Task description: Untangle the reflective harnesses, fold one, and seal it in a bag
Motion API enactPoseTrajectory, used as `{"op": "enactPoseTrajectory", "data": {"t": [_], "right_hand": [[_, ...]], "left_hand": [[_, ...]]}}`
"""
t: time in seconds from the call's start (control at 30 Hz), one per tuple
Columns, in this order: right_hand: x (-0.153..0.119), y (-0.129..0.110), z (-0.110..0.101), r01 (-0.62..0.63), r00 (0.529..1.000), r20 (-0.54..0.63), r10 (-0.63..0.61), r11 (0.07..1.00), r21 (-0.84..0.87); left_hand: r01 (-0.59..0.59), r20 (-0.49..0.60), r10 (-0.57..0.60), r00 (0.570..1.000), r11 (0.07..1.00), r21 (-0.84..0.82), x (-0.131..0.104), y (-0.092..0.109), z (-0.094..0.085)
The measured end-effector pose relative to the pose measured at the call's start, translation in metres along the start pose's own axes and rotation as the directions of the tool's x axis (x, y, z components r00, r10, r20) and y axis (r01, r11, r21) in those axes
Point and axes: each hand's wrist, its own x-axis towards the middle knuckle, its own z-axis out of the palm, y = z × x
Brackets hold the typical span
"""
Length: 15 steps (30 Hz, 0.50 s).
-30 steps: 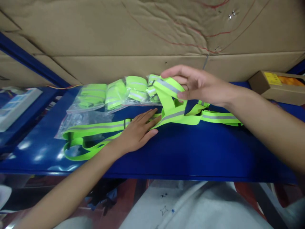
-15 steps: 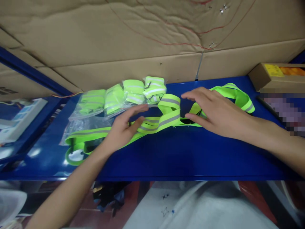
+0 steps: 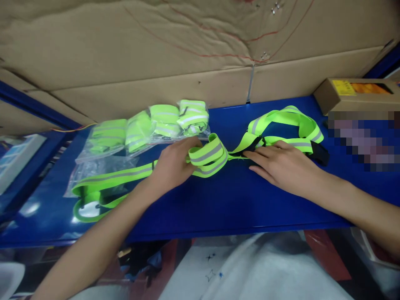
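A neon-green reflective strap (image 3: 210,155) with a grey stripe lies in loops across the blue shelf. My left hand (image 3: 175,164) is closed around its folded middle part, fingertips partly hidden behind the loops. My right hand (image 3: 279,164) lies over the strap on the right, with fingers stretched out beside a black fitting (image 3: 253,145). The strap's right end makes a wide loop (image 3: 289,111) behind that hand, near a black buckle (image 3: 320,153). Leftward, the strap runs past my left forearm to a curled end (image 3: 90,210).
Several bagged green straps (image 3: 109,133) stand along the back of the blue shelf (image 3: 215,204). An empty-looking clear bag (image 3: 96,166) lies in front of them. A cardboard box (image 3: 343,100) is at the right, before a cardboard wall (image 3: 125,54). A pixelated patch covers something below the box.
My left hand has moved right and closed on the strap's folds. My right hand has come down from hovering onto the strap near the black fitting. The view has shifted slightly.
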Motion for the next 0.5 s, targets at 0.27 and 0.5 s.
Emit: {"op": "enactPoseTrajectory", "data": {"t": [0.27,0.5], "right_hand": [[-0.016,0.005,-0.013,-0.277,0.954,-0.103,0.283,0.959,0.068],[0.007,0.002,-0.005,-0.106,0.937,-0.306,0.171,0.970,0.219]], "left_hand": [[-0.287,0.193,0.255,0.947,0.944,0.162,-0.015,-0.022,0.003],[-0.396,0.224,0.349,0.910,0.892,0.220,-0.015,-0.028,0.017]]}}
